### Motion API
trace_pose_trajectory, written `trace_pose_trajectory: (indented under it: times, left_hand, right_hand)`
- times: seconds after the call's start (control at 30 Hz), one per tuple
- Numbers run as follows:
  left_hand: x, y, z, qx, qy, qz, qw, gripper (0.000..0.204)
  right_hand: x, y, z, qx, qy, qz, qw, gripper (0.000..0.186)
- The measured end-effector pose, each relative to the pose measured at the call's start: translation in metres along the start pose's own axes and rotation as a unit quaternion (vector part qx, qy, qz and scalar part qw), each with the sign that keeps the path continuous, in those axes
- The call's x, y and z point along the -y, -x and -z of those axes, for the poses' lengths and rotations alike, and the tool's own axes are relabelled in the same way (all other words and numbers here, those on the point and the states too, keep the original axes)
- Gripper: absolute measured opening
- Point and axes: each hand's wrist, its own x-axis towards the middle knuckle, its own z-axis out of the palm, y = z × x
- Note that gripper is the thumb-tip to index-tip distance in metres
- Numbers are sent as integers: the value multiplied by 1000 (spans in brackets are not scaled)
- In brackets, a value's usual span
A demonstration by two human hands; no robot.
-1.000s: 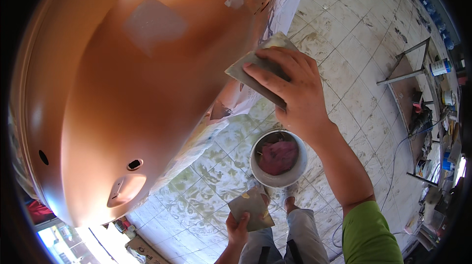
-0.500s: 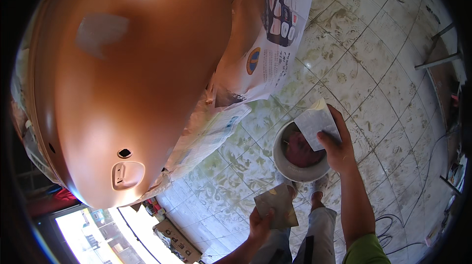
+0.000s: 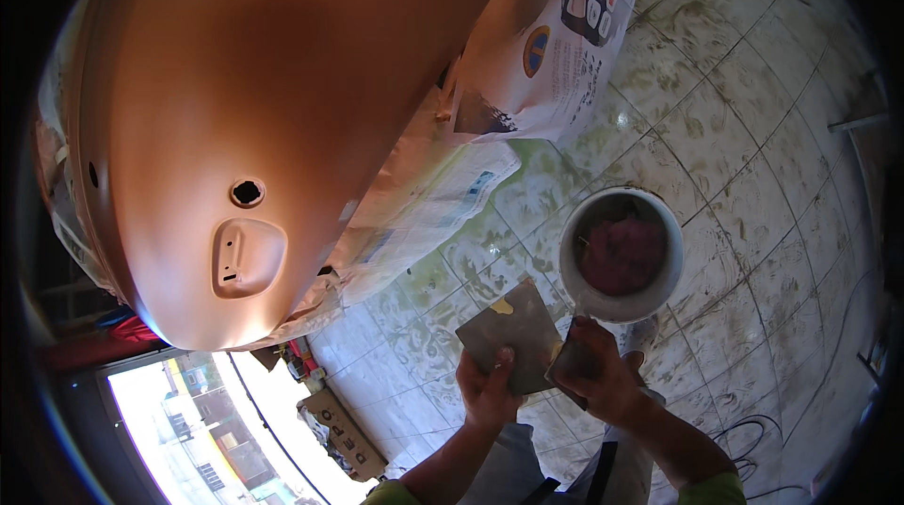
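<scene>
My left hand (image 3: 488, 394) grips the lower edge of a flat, square grey metal putty spreader (image 3: 513, 331), thumb on top. A small yellow smear of putty shows near its far corner. My right hand (image 3: 607, 378) is closed around a second putty spreader (image 3: 563, 371), tilted so that mostly its dark side shows. Its edge is at the right side of the left spreader; whether they touch I cannot tell. Ahead and left is a copper-coloured car body panel (image 3: 282, 100) with a round hole (image 3: 247, 192) and a handle recess (image 3: 250, 256).
A round pale bucket (image 3: 672, 265) with a dark red cloth (image 3: 621, 256) inside stands just beyond my right hand. Printed paper sheeting (image 3: 537, 100) hangs along the panel's right side. A cardboard box (image 3: 344, 434) lies lower left. Cables (image 3: 753, 434) lie on the stained tile floor (image 3: 716, 128).
My right hand has come down and left from over the bucket, bringing its spreader beside the left one and turning it. My left hand has risen slightly. The view has shifted.
</scene>
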Motion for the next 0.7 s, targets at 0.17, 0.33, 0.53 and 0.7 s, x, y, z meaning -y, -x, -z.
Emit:
trace_pose_trajectory:
  times: [0.17,0.33,0.53,0.7]
  left_hand:
    - [-22,5,87,19,54,1,998,35]
    - [-38,-2,192,167,-319,-158,919,18]
    - [-94,6,318,142,-308,-259,904,20]
    - [-105,-25,382,43,-214,-196,956,18]
  right_hand:
    - [3,5,-32,93,283,14,954,48]
    - [100,-2,-111,37,293,65,953,41]
    - [160,31,-262,84,246,40,965,44]
    - [189,16,-329,42,146,115,982,49]
